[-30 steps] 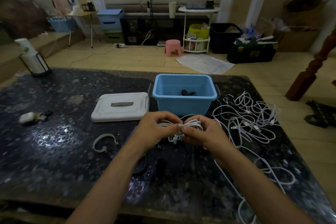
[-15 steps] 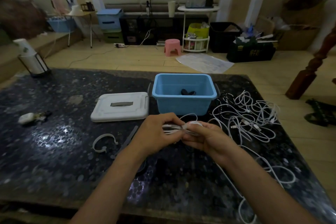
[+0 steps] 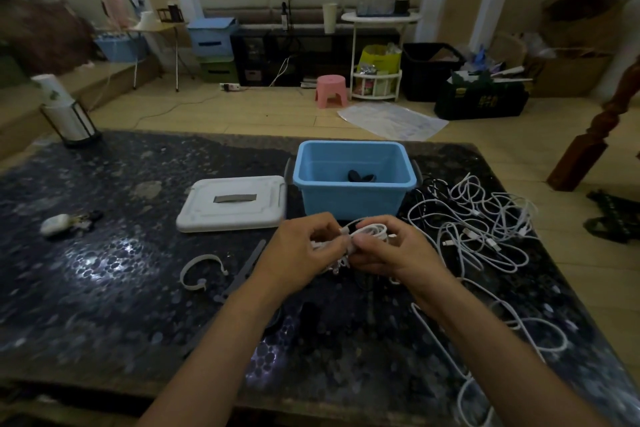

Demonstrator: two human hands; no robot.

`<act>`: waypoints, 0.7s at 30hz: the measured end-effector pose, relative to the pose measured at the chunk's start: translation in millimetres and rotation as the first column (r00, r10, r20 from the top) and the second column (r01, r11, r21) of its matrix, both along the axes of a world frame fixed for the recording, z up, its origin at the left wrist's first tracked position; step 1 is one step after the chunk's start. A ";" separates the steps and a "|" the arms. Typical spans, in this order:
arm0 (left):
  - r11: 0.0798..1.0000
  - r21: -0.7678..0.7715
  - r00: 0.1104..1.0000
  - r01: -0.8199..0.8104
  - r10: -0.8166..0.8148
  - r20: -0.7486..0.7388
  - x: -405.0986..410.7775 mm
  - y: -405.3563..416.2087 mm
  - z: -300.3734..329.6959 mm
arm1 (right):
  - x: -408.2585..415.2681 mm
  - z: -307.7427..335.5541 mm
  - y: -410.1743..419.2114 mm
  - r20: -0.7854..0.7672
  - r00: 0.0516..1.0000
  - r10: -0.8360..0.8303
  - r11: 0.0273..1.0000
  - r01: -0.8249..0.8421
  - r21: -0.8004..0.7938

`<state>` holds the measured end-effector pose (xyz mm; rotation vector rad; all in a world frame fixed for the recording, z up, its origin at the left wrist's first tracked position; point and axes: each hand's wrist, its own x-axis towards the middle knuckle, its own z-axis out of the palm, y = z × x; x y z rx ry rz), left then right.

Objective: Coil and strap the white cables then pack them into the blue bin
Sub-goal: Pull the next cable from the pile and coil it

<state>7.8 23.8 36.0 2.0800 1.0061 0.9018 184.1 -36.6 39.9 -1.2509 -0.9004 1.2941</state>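
Observation:
A coiled white cable (image 3: 372, 229) sits between my two hands just in front of the blue bin (image 3: 353, 199). My left hand (image 3: 304, 248) grips the coil's left side with curled fingers. My right hand (image 3: 394, 250) pinches the coil from the right, thumb on top. The bin stands open at the table's middle, with a small dark item at its bottom. A tangle of loose white cables (image 3: 481, 225) lies to the right of the bin, and one strand (image 3: 533, 326) trails toward the table's near right corner.
The bin's white lid (image 3: 232, 203) lies flat left of the bin. A curved white strap (image 3: 202, 270) and a grey strap (image 3: 247, 265) lie near my left forearm. A small white object (image 3: 57, 224) rests at far left, a lantern-like holder (image 3: 67, 114) at the back left corner.
Both hands have stayed in front of the bin, working the coil. The coil has been turned and bunched tighter between my fingers, with my right thumb now on top.

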 end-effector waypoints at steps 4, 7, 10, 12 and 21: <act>0.958 0.288 0.976 0.005 0.058 -0.209 1.2 -5.7 -4.1 | -3.9 -4.1 0.2 0.029 0.999 -0.038 0.997 0.040 -0.068; 0.913 0.398 0.940 0.086 0.058 -0.338 0.8 -7.7 -7.4 | -3.3 -8.6 0.5 0.022 0.999 -0.050 0.992 0.052 -0.117; 0.882 0.455 0.911 0.121 0.084 -0.404 2.2 -10.0 -8.7 | -2.5 -10.8 0.5 0.061 0.997 -0.042 0.989 0.050 -0.136; 0.907 0.407 0.883 0.106 0.102 -0.458 5.2 -12.1 -10.2 | -1.8 -12.8 1.3 0.109 0.993 -0.036 0.989 0.051 -0.136; 0.969 0.022 0.953 -0.248 0.248 -0.174 1.1 -0.2 -25.9 | 14.6 -7.3 9.1 0.262 0.961 -0.089 0.986 0.122 -0.113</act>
